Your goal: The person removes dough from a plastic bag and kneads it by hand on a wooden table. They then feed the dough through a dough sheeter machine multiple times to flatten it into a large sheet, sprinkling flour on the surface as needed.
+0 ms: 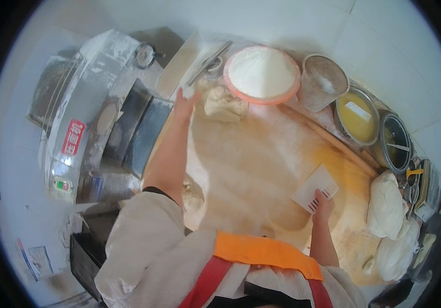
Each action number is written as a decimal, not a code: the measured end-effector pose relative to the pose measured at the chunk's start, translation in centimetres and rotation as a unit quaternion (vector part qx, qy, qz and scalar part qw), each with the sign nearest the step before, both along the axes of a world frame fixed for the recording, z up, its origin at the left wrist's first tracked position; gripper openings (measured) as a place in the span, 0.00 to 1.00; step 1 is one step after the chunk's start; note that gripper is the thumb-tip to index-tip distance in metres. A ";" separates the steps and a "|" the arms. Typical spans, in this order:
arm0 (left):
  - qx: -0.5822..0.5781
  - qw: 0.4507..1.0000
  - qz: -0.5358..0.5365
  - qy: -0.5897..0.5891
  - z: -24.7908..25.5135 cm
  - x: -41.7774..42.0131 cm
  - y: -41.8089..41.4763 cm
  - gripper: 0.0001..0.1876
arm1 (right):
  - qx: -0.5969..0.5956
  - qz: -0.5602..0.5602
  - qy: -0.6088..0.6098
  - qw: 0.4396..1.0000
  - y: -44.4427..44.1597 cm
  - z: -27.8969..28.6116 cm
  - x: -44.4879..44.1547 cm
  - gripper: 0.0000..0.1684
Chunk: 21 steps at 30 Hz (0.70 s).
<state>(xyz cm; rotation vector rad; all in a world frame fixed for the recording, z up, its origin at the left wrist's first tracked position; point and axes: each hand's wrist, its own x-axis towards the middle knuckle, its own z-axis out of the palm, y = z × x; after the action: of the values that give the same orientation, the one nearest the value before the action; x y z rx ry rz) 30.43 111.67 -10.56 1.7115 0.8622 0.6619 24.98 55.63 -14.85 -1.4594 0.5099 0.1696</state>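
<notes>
My left hand [187, 103] reaches to the far left of a floured wooden board [259, 165], its fingers apart and nothing visible in them. Just right of it sits a rough mound of dough or flour [224, 104]. A flat white dough scraper [301, 192] with a row of slots is gripped in my right hand [323, 206], low over the right part of the board. Under my left forearm, another floury lump [193, 198] is partly hidden.
A dough-rolling machine [89, 104] stands left. Along the wall are a pink basin of flour [262, 73], a bucket [323, 82], a metal bowl of yellow liquid [359, 127] and a dark pot [395, 142]. A rolling pin [332, 140] borders the board; dough [386, 204] lies right.
</notes>
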 end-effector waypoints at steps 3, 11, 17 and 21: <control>0.095 0.989 -0.114 0.008 4.7 -3.9 -0.7 0.39 | -0.020 -0.005 0.024 0.999 -1.6 -1.5 -0.3 0.19; 0.175 0.779 -0.575 0.181 2.0 -30.1 -23.2 0.34 | -0.012 0.029 -0.006 0.999 -0.8 -0.9 -0.5 0.23; 0.197 0.941 -0.264 0.081 1.5 -30.7 -22.9 0.13 | -0.001 0.040 -0.018 0.999 -2.6 -3.2 1.1 0.25; 0.212 0.973 -0.018 0.092 8.3 -30.2 -12.8 0.21 | 0.016 0.044 -0.015 0.999 -3.1 -3.5 1.2 0.25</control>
<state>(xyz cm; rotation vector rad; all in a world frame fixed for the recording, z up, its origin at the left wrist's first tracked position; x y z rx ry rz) 0.20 98.82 -2.28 2.1960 0.8558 0.7074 26.18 52.52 -18.37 -1.4523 0.4165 0.2243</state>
